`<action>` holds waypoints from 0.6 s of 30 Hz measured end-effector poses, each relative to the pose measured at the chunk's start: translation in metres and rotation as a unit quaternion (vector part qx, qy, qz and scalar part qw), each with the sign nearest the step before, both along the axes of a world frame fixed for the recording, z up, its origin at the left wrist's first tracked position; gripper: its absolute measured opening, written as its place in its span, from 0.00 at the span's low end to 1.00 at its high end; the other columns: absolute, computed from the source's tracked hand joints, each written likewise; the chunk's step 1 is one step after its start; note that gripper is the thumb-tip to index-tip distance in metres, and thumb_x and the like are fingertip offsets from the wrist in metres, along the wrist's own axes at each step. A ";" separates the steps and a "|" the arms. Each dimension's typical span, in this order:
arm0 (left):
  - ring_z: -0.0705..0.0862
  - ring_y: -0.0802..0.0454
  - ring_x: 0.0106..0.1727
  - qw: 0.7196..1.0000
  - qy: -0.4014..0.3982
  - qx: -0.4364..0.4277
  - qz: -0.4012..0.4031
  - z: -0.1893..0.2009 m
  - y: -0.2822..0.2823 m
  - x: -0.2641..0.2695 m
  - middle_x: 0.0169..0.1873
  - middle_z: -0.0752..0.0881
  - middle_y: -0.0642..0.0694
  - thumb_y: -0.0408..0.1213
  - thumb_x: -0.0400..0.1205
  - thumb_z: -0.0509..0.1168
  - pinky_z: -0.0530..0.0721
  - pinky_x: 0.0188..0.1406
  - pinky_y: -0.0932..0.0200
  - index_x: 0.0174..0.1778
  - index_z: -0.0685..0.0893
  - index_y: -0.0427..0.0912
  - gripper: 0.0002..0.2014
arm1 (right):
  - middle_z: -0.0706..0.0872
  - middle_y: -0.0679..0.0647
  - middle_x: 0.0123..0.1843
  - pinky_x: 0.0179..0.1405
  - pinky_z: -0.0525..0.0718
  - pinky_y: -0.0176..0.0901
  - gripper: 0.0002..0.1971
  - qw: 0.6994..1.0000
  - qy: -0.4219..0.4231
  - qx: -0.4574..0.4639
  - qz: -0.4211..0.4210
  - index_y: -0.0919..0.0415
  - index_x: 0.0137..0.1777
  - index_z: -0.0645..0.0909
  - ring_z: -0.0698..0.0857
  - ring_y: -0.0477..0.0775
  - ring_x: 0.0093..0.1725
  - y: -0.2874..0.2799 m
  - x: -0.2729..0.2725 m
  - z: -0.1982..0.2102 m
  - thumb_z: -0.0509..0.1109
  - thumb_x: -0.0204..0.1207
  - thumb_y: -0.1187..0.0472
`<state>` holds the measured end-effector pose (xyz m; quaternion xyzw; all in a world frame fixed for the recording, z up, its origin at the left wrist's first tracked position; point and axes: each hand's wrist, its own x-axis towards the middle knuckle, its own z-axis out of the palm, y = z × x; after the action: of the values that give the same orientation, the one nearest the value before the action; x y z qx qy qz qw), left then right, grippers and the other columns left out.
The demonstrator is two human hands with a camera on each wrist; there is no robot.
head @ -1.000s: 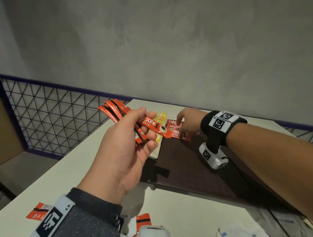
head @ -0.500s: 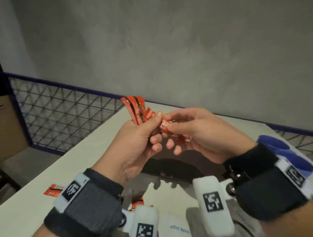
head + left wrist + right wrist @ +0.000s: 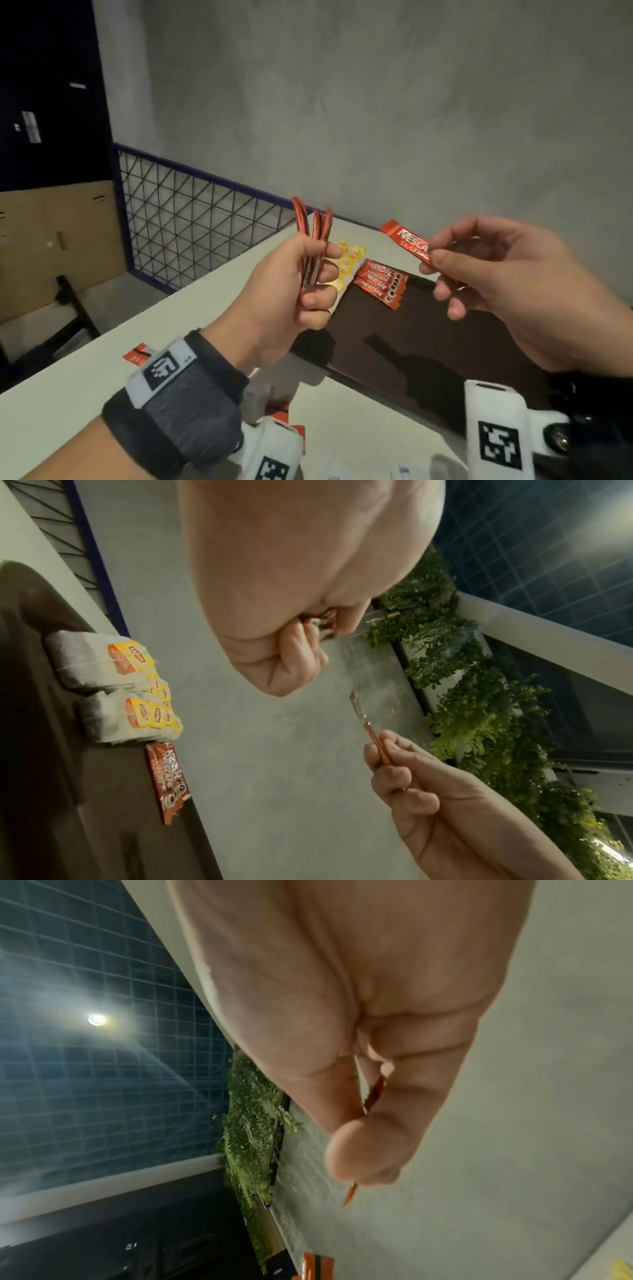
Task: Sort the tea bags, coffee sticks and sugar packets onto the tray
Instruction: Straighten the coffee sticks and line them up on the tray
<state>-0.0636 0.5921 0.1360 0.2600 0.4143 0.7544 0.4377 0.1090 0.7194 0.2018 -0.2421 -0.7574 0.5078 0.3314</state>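
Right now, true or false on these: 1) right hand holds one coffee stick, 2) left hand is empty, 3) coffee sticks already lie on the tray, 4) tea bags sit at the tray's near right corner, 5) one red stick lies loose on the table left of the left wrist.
1. True. The right hand pinches a single coffee stick.
2. False. The left hand grips a bundle of red sticks standing upright.
3. True. A row of coffee sticks lies on the tray.
4. False. The tea bags sit at its far left edge, beside that row.
5. True. A loose stick lies on the table.
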 end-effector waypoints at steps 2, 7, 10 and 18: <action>0.60 0.57 0.25 0.997 0.076 -0.011 -0.025 0.000 -0.001 0.003 0.31 0.72 0.50 0.37 0.83 0.65 0.55 0.20 0.64 0.46 0.79 0.42 0.03 | 0.87 0.76 0.38 0.21 0.82 0.45 0.07 0.999 -0.026 0.033 -0.015 0.66 0.42 0.86 0.81 0.65 0.28 0.007 0.002 -0.001 0.71 0.80 0.75; 0.62 0.58 0.26 0.978 0.192 -0.026 -0.071 0.001 -0.005 0.009 0.27 0.76 0.54 0.37 0.84 0.70 0.61 0.21 0.67 0.34 0.91 0.51 0.12 | 0.91 0.63 0.31 0.33 0.83 0.53 0.15 0.993 -0.060 0.081 -0.067 0.65 0.38 0.89 0.84 0.58 0.24 0.012 -0.004 -0.005 0.76 0.78 0.53; 0.60 0.56 0.26 0.969 0.228 -0.035 -0.091 -0.001 -0.006 0.009 0.28 0.66 0.50 0.39 0.83 0.72 0.61 0.20 0.66 0.43 0.91 0.45 0.05 | 0.92 0.67 0.40 0.31 0.84 0.50 0.21 0.996 -0.086 0.028 0.024 0.67 0.41 0.90 0.85 0.57 0.30 0.002 -0.006 -0.004 0.79 0.73 0.45; 0.55 0.55 0.27 0.980 0.193 -0.026 -0.045 -0.005 -0.001 0.008 0.30 0.60 0.50 0.43 0.77 0.77 0.58 0.19 0.65 0.31 0.85 0.50 0.10 | 0.90 0.57 0.32 0.23 0.81 0.44 0.07 0.988 -0.114 0.050 0.097 0.69 0.42 0.89 0.87 0.54 0.30 -0.002 -0.006 -0.011 0.79 0.76 0.64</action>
<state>-0.0553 0.5912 0.1305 0.4075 0.4986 0.6585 0.3895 0.1031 0.7178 0.1913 -0.2074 -0.8344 0.4682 0.2039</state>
